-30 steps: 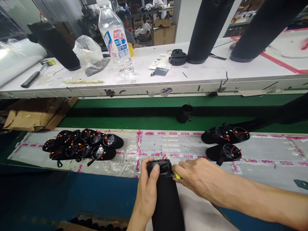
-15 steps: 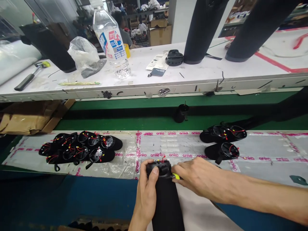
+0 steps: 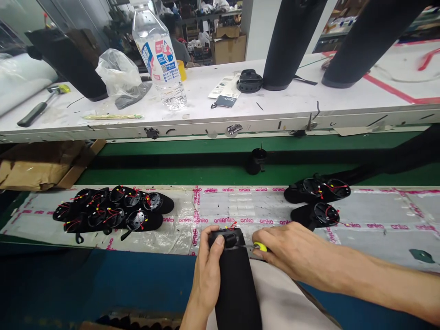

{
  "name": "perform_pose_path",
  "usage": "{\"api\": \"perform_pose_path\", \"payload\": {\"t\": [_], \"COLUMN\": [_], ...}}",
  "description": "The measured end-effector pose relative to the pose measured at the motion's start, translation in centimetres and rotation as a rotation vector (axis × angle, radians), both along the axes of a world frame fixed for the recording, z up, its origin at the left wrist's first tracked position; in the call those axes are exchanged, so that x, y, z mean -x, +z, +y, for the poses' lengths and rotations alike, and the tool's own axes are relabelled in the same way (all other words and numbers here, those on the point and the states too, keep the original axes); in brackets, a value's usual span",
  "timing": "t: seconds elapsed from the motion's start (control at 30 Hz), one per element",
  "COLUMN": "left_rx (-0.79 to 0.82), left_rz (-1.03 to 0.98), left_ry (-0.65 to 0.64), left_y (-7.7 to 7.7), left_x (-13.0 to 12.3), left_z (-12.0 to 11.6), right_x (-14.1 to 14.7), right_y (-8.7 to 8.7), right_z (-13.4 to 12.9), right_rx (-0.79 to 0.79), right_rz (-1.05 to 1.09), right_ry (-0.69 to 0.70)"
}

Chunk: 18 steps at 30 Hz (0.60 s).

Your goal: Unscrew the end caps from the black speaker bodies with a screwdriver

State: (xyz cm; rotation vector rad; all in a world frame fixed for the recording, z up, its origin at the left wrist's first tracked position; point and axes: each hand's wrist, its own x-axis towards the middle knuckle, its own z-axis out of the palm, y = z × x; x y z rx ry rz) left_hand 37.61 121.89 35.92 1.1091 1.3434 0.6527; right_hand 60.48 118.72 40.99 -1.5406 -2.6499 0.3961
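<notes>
My left hand (image 3: 208, 268) grips the top end of a long black tube (image 3: 238, 288), its thumb lying across a black plastic fitting. Thin red and yellow wires (image 3: 233, 226) stick out of that end. In my right hand (image 3: 287, 250) is a small tool with a yellow handle (image 3: 260, 246) and a thin shaft, which looks like a screwdriver. Its shaft points left at the side of the fitting; whether the tip touches is too small to tell. The tube rests against the light-coloured clothing on my lap.
Several black wired tubes (image 3: 115, 213) lie bundled at left on the plastic-covered bench; more black tubes (image 3: 314, 213) lie at right. On the white shelf (image 3: 192, 98) stand a water bottle (image 3: 165, 68), tall black tubes (image 3: 292, 46) and a hammer (image 3: 43, 106). A cardboard box (image 3: 41, 165) sits at left.
My right hand has drawn slightly right, away from the tube, so more of the tool's thin shaft shows. My left hand keeps its hold, and the tube has turned or tilted a little.
</notes>
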Motion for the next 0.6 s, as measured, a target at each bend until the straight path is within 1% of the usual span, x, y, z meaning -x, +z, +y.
{"api": "perform_pose_path", "payload": {"t": [0.07,0.17,0.33,0.47,0.6], "left_rx": [0.001,0.005,0.016,0.016,-0.018], "left_rz": [0.004,0.012,0.024,0.037,0.052], "left_ry": [-0.013,0.002,-0.018,-0.023,0.006], "left_y": [-0.1,0.1,0.8,1.0,1.2], "left_x": [0.0,-0.2,-0.4,-0.4,-0.5], "left_z": [0.0,0.0,-0.1,-0.1,-0.3], "right_x": [0.1,0.5,1.0,1.0,1.1], "right_y": [-0.1,-0.7,-1.7,-1.7,-1.9], "right_z": [-0.1,-0.2,-0.2,-0.3,-0.8], "right_rx": [-0.031,-0.085,-0.115,-0.14,-0.208], "right_rz": [-0.044,-0.093,-0.131,-0.136,-0.182], "right_ry": [0.034,0.068,0.061,0.047,0.09]}}
